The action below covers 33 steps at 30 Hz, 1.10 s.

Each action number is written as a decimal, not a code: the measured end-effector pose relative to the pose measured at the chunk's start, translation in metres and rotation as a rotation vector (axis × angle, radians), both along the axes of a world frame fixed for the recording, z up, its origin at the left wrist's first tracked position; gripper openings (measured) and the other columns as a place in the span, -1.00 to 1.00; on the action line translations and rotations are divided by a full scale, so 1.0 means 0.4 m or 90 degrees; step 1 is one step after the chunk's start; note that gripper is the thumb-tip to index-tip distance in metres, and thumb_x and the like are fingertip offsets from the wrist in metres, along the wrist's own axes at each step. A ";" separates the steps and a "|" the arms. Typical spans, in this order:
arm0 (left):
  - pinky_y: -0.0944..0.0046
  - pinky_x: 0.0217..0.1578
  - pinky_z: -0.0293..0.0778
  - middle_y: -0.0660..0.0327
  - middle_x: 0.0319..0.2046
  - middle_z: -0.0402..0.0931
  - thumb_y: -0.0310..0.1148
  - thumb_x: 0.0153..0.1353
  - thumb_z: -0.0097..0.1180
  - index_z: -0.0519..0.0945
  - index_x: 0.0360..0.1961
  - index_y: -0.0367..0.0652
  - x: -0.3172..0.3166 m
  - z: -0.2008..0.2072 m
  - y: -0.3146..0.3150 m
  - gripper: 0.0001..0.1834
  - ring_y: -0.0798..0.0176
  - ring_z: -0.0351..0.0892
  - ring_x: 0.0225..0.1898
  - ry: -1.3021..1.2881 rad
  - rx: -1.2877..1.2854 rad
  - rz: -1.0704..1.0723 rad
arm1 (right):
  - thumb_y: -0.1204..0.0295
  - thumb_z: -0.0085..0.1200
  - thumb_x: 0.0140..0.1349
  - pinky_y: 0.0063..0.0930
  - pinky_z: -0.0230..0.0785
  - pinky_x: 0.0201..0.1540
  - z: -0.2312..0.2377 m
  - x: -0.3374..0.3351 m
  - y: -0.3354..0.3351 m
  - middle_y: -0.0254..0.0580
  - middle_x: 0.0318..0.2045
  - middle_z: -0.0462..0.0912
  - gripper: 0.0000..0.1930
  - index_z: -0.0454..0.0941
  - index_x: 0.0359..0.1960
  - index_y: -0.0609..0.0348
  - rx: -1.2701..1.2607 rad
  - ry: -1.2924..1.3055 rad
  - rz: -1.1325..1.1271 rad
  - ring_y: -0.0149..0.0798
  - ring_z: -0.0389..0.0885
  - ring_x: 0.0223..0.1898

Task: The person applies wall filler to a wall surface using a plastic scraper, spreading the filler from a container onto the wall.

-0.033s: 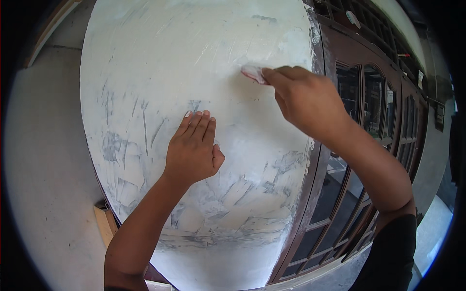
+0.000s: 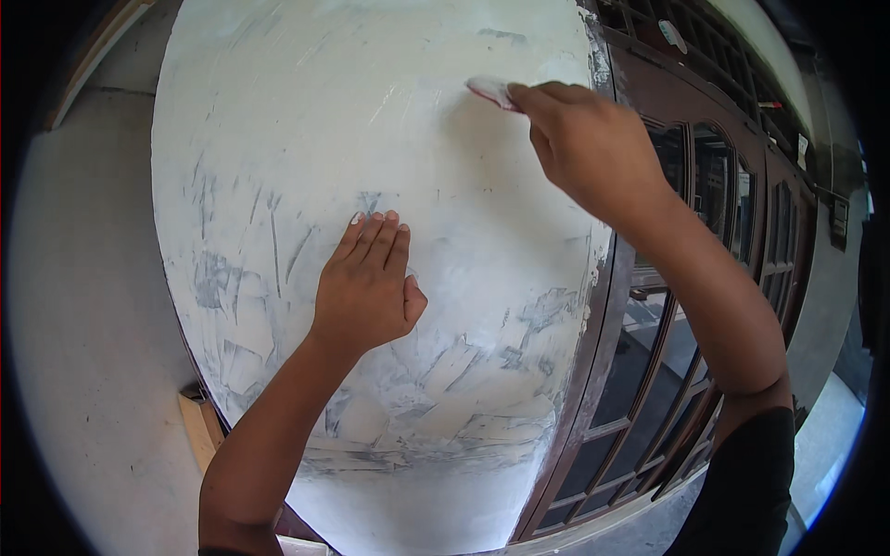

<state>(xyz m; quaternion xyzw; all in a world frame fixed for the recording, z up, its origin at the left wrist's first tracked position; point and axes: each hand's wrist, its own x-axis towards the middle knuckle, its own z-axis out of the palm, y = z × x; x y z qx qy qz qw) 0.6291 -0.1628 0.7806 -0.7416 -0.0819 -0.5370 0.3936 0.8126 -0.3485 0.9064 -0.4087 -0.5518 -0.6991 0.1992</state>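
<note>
A patchy white wall [image 2: 306,120], streaked with grey scrapes, stands before me. My left hand [image 2: 366,283] lies flat against it near the middle, fingers stretched out side by side, holding nothing. White smears show on some fingertips. Higher up and to the right, my right hand [image 2: 598,153] is closed around one end of a flat, white-coated piece with a red edge [image 2: 489,92]. The piece points left at the wall's upper part; whether it touches the surface I cannot tell. Its gripped end is hidden by my fingers.
Along the wall's right edge runs a dark brown door frame [image 2: 598,371], with glass-paned doors [image 2: 714,185] beyond. A plain grey wall [image 2: 83,278] is at the left. A piece of wood [image 2: 199,428] sits by the wall's lower left edge.
My right hand has moved upward along the wall with the flat white-coated piece. My left hand has stayed in practically the same place.
</note>
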 end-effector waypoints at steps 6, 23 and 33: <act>-0.06 0.33 0.25 -0.22 0.02 0.57 -0.37 0.01 -0.02 0.58 -0.04 -0.48 0.016 0.005 0.010 -0.50 -0.12 0.56 0.12 -0.003 0.006 0.000 | 0.52 0.03 0.15 -0.37 0.59 -0.35 0.115 0.086 0.141 -0.11 -0.23 0.68 -0.63 0.55 0.02 0.34 0.070 -0.075 -0.156 -0.20 0.69 -0.23; -0.09 0.35 0.20 -0.22 0.09 0.52 -0.39 0.00 -0.04 0.54 0.03 -0.49 -0.005 -0.016 -0.005 -0.45 -0.15 0.49 0.20 0.008 -0.026 -0.033 | 0.53 0.06 0.04 -0.42 0.65 -0.25 -0.115 0.153 0.108 0.16 -0.17 0.64 -0.53 0.51 0.04 0.50 0.012 -0.201 -0.149 -0.11 0.69 -0.21; -0.14 0.37 0.11 -0.19 0.13 0.50 -0.42 0.18 -0.21 0.50 0.14 -0.44 -0.014 -0.261 -0.113 -0.47 -0.19 0.45 0.24 -0.106 -0.286 -0.140 | 0.65 0.09 0.19 -0.53 0.51 -0.19 -0.592 -0.001 -0.060 -0.09 -0.21 0.71 -0.70 0.62 -0.03 0.31 -0.265 0.750 0.548 -0.32 0.68 -0.19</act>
